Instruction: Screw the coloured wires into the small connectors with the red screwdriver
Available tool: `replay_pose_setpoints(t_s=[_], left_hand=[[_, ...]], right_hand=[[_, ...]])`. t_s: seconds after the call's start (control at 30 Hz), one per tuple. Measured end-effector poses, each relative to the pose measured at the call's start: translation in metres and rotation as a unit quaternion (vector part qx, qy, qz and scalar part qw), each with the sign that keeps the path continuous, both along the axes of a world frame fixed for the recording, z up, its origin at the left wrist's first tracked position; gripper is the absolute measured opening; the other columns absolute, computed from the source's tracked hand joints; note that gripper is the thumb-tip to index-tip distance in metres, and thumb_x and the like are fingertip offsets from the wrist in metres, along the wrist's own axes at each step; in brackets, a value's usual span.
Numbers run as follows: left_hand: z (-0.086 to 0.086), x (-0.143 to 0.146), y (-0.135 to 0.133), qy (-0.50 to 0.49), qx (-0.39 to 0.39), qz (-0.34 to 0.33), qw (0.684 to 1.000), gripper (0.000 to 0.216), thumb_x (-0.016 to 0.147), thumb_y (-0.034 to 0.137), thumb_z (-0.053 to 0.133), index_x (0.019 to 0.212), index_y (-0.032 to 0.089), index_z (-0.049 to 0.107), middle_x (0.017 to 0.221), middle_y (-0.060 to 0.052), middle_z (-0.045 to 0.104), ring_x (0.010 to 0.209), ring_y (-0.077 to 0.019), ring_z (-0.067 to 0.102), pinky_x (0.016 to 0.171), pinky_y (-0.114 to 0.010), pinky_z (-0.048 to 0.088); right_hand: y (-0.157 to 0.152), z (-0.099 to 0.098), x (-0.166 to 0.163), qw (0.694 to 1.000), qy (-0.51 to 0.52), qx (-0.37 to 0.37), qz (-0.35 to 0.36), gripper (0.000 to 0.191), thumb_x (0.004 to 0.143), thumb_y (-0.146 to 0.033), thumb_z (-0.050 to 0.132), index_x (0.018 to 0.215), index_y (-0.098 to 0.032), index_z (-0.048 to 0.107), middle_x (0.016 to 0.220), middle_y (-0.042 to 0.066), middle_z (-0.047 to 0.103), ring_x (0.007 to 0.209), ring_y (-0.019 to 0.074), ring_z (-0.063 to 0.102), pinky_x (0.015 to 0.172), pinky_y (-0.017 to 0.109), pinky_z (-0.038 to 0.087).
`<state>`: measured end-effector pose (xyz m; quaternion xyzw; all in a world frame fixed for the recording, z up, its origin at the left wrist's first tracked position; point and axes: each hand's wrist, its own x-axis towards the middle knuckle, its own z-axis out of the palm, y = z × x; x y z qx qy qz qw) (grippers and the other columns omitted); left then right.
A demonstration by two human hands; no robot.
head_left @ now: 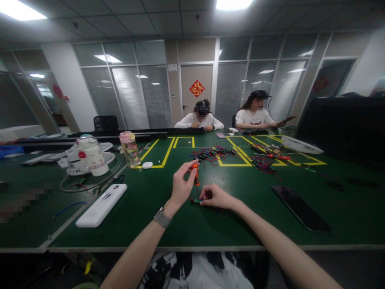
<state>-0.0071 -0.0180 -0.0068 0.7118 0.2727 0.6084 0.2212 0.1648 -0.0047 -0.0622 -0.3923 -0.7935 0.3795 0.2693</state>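
Note:
My left hand (184, 181) grips the orange and black handle of a screwdriver (196, 176) that stands upright. Its thin shaft points down to a small green circuit board (196, 201) on the table. With fingers pinched, my right hand (214, 196) holds the board's right end against the tabletop. The tip appears to meet the dark block at the board's left part, though the exact contact is too small to make out. Beyond my hands lies a pile of small boards with red and blue wires (213, 153).
A white power bank or phone (102, 205) lies left, a black phone (300, 208) right. Farther left stand a pink-lidded bottle (130, 149) and a white jug (93, 156). More wired boards (264, 164) and red-handled tools (273, 156) lie right. Two people sit across the green table (240, 224).

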Motion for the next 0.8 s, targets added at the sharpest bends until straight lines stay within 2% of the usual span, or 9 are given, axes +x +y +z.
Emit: replay_pose_setpoints(t_s=[0.1,0.23,0.3,0.4,0.53,0.67,0.8], left_hand=[[-0.0003,0.0003,0.001,0.013,0.032,0.051,0.998,0.023,0.086,0.027,0.06,0.108,0.023,0.065,0.095,-0.004,0.06,0.086,-0.0146,0.059,0.075,-0.025,0.049],[0.0002,-0.0001,0.0007,0.037,0.046,0.096,0.994,0.021,0.083,0.029,0.065,0.103,0.023,0.067,0.09,-0.002,0.054,0.081,-0.0136,0.055,0.076,-0.025,0.046],[0.0006,-0.0004,0.0001,0.041,0.042,0.082,0.995,0.023,0.088,0.029,0.057,0.109,0.023,0.065,0.096,-0.004,0.055,0.086,-0.0146,0.056,0.08,-0.027,0.046],[0.001,-0.0014,-0.0003,0.037,0.03,0.027,0.998,0.032,0.096,0.026,0.04,0.122,0.023,0.059,0.113,-0.007,0.058,0.103,-0.0174,0.057,0.091,-0.031,0.045],[0.0007,-0.0025,0.0005,0.024,0.012,-0.015,1.0,0.036,0.096,0.023,0.039,0.129,0.021,0.053,0.122,-0.008,0.058,0.111,-0.0186,0.057,0.098,-0.034,0.043],[0.0011,-0.0014,0.0003,0.02,0.017,-0.012,1.0,0.034,0.094,0.024,0.045,0.126,0.021,0.055,0.116,-0.008,0.061,0.105,-0.018,0.06,0.09,-0.031,0.047],[0.0019,0.0005,-0.0013,0.031,0.075,0.073,0.994,0.023,0.086,0.025,0.06,0.108,0.021,0.064,0.095,-0.004,0.06,0.085,-0.0151,0.059,0.075,-0.027,0.049]], right_hand=[[-0.0002,0.0009,-0.0001,1.0,-0.006,0.002,-0.001,0.017,0.066,-0.024,0.073,0.077,-0.013,0.065,0.063,-0.003,0.056,0.057,0.0102,0.049,0.054,0.022,0.037],[-0.0012,0.0012,-0.0004,1.0,-0.012,0.006,-0.003,0.017,0.066,-0.023,0.073,0.077,-0.013,0.065,0.062,-0.003,0.055,0.056,0.0101,0.049,0.053,0.021,0.036],[-0.0014,0.0009,-0.0005,1.0,-0.011,0.008,-0.005,0.016,0.066,-0.022,0.073,0.077,-0.013,0.065,0.062,-0.003,0.055,0.056,0.01,0.049,0.053,0.021,0.036],[-0.0016,0.0007,-0.0005,1.0,-0.007,0.01,-0.003,0.015,0.066,-0.021,0.073,0.076,-0.013,0.066,0.061,-0.003,0.055,0.056,0.01,0.049,0.053,0.021,0.037],[-0.0024,0.0013,-0.0004,1.0,-0.005,0.009,0.0,0.016,0.066,-0.022,0.073,0.076,-0.013,0.066,0.062,-0.003,0.055,0.056,0.01,0.049,0.053,0.021,0.037],[-0.0027,0.0024,-0.0006,1.0,-0.005,0.007,-0.001,0.017,0.066,-0.023,0.073,0.076,-0.013,0.065,0.063,-0.003,0.057,0.056,0.0099,0.049,0.053,0.021,0.037],[-0.0022,0.0028,-0.0004,1.0,-0.011,0.006,-0.003,0.017,0.066,-0.023,0.073,0.077,-0.013,0.065,0.062,-0.003,0.056,0.056,0.0096,0.048,0.052,0.021,0.036]])
